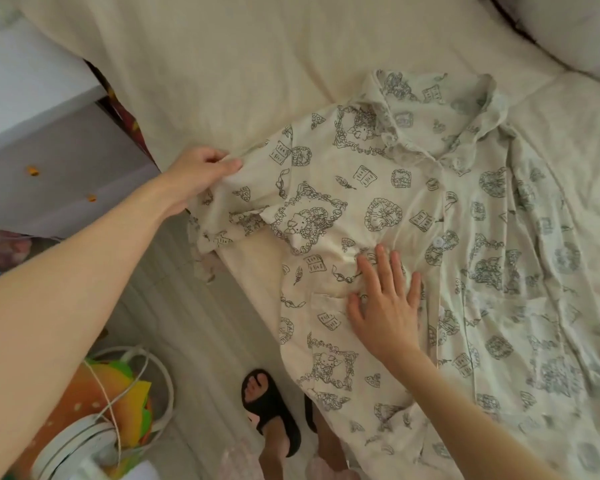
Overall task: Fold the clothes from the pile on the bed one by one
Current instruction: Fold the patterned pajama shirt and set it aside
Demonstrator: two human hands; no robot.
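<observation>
Left hand point(201, 169) pinches shirt point(378, 209) sleeve edge; right hand point(385, 303) presses flat, spread.

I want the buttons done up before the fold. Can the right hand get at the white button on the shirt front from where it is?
Probably yes. The right hand lies flat on the shirt, and the white button shows uncovered just beyond its fingertips, nothing between them. The left hand grips the sleeve.
</observation>
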